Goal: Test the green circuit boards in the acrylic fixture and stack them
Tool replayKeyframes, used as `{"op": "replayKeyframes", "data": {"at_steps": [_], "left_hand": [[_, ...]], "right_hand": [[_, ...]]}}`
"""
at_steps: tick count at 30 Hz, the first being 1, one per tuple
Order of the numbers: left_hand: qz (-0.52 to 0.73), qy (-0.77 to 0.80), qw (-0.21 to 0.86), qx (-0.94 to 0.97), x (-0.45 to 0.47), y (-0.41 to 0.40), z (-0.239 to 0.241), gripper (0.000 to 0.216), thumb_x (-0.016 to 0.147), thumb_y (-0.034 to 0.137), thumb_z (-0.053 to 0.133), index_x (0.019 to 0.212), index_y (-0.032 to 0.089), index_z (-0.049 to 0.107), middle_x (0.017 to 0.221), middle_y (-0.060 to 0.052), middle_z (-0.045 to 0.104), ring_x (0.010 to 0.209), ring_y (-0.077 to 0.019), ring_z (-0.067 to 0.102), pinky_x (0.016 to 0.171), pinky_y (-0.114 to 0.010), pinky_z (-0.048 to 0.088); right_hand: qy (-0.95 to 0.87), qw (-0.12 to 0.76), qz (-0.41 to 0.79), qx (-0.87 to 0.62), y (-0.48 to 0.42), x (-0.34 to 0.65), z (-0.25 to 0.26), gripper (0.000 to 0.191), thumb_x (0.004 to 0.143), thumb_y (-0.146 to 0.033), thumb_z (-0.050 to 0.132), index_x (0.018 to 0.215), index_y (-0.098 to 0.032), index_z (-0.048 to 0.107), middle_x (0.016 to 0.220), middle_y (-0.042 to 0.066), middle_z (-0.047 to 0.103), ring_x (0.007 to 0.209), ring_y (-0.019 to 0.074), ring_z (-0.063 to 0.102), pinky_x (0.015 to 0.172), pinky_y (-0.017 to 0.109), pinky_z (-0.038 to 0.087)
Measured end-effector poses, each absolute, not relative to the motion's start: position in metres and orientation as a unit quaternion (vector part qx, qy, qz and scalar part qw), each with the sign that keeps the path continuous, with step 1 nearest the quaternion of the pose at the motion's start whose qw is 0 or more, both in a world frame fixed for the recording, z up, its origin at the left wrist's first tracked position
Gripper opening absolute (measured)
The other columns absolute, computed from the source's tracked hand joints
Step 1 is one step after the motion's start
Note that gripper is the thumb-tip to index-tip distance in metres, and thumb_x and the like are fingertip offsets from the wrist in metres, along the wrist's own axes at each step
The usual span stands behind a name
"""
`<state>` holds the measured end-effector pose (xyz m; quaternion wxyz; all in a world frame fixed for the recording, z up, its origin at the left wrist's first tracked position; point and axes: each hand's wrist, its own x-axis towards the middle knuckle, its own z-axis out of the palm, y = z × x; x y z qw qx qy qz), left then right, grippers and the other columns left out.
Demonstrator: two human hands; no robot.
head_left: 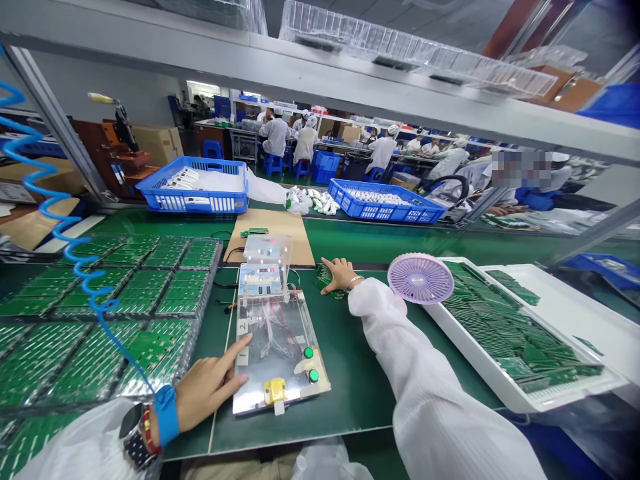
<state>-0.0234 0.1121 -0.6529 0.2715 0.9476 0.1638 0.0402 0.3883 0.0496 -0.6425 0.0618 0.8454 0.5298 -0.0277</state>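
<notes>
My left hand rests at the left edge of a clear acrylic test fixture, fingers stretched out, forefinger lying on the plate, holding nothing. The fixture has two green buttons, a yellow latch and a raised clear box at its far end. My right hand reaches past the fixture's right side and lies on a small green circuit board on the mat; its fingers curl down over the board.
Trays of green circuit boards fill the left. A white tray of boards and a purple fan stand at the right. Blue baskets and a cardboard sheet lie beyond. A blue coiled cord runs to my wrist strap. Other workers sit far off.
</notes>
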Motion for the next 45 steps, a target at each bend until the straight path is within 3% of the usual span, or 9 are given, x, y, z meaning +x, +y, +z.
{"op": "replayKeyframes", "data": {"at_steps": [8, 18, 25, 31, 34, 41, 45], "left_hand": [[0.044, 0.172, 0.264, 0.948, -0.023, 0.110, -0.648, 0.054, 0.093, 0.043, 0.029, 0.141, 0.025, 0.014, 0.058, 0.005, 0.047, 0.052, -0.0135, 0.049, 0.049, -0.022, 0.029], [0.044, 0.173, 0.265, 0.948, -0.023, 0.108, -0.643, 0.055, 0.093, 0.043, 0.030, 0.141, 0.023, 0.016, 0.055, 0.005, 0.043, 0.051, -0.0136, 0.046, 0.048, -0.022, 0.027], [0.042, 0.165, 0.264, 0.949, -0.023, 0.112, -0.650, 0.056, 0.092, 0.045, 0.030, 0.142, 0.024, 0.017, 0.055, 0.005, 0.043, 0.050, -0.0140, 0.046, 0.048, -0.022, 0.027], [0.032, 0.180, 0.270, 0.945, -0.023, 0.109, -0.645, 0.054, 0.093, 0.043, 0.030, 0.142, 0.024, 0.017, 0.058, 0.005, 0.045, 0.052, -0.0135, 0.047, 0.048, -0.021, 0.027], [0.039, 0.181, 0.267, 0.946, -0.023, 0.108, -0.643, 0.054, 0.093, 0.044, 0.031, 0.141, 0.025, 0.017, 0.057, 0.005, 0.045, 0.053, -0.0135, 0.048, 0.048, -0.021, 0.026], [0.027, 0.168, 0.271, 0.947, -0.024, 0.110, -0.647, 0.054, 0.092, 0.045, 0.029, 0.141, 0.024, 0.017, 0.057, 0.004, 0.045, 0.053, -0.0146, 0.049, 0.049, -0.022, 0.028], [0.040, 0.182, 0.274, 0.944, -0.024, 0.108, -0.646, 0.053, 0.093, 0.046, 0.028, 0.141, 0.026, 0.020, 0.058, 0.005, 0.046, 0.054, -0.0142, 0.049, 0.052, -0.022, 0.030]], "right_hand": [[0.500, 0.075, -0.049, 0.861, 0.055, 0.388, -0.642, 0.109, 0.041, -0.063, 0.073, 0.132, -0.016, 0.035, 0.118, 0.018, 0.045, 0.112, 0.0372, 0.040, 0.093, 0.045, 0.028], [0.434, 0.086, -0.067, 0.894, 0.052, 0.375, -0.642, 0.103, 0.045, -0.067, 0.068, 0.127, -0.014, 0.037, 0.118, 0.021, 0.045, 0.110, 0.0395, 0.044, 0.088, 0.047, 0.029], [0.405, 0.081, -0.096, 0.906, 0.051, 0.370, -0.641, 0.118, 0.044, -0.068, 0.068, 0.137, -0.011, 0.022, 0.130, 0.026, 0.037, 0.118, 0.0440, 0.037, 0.091, 0.051, 0.026], [0.424, 0.042, -0.111, 0.898, 0.041, 0.378, -0.643, 0.124, 0.044, -0.070, 0.067, 0.141, -0.017, 0.012, 0.132, 0.023, 0.037, 0.120, 0.0425, 0.035, 0.092, 0.050, 0.029], [0.433, 0.004, -0.101, 0.896, 0.035, 0.384, -0.644, 0.118, 0.047, -0.070, 0.066, 0.141, -0.020, 0.014, 0.133, 0.020, 0.037, 0.121, 0.0411, 0.035, 0.092, 0.050, 0.030], [0.438, -0.098, -0.039, 0.893, 0.015, 0.376, -0.646, 0.081, 0.075, -0.059, 0.051, 0.139, -0.019, 0.021, 0.137, 0.016, 0.033, 0.127, 0.0327, 0.029, 0.095, 0.044, 0.030], [0.441, -0.121, -0.031, 0.889, 0.004, 0.365, -0.656, 0.077, 0.076, -0.056, 0.051, 0.137, -0.017, 0.026, 0.138, 0.015, 0.034, 0.129, 0.0295, 0.029, 0.098, 0.040, 0.030]]}}
